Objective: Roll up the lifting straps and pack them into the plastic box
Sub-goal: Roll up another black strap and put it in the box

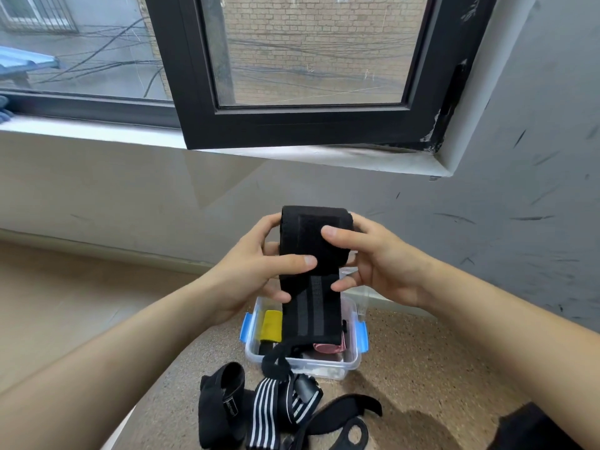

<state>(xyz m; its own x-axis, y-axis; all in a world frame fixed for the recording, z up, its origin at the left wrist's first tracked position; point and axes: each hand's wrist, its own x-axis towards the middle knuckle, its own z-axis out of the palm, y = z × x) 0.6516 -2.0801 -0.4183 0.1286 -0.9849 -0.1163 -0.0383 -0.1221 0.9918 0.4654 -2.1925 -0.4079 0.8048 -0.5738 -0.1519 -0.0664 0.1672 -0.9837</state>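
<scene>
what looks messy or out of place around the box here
The loose straps lie in an unrolled tangle in front of the plastic box, and the tail of the half-rolled black strap dangles down over it. The wall at right is scuffed with dark marks.

We see a black strap [311, 280] with grey stripes, a clear box [352, 355] with blue clips, and a yellow roll [270, 324].
</scene>
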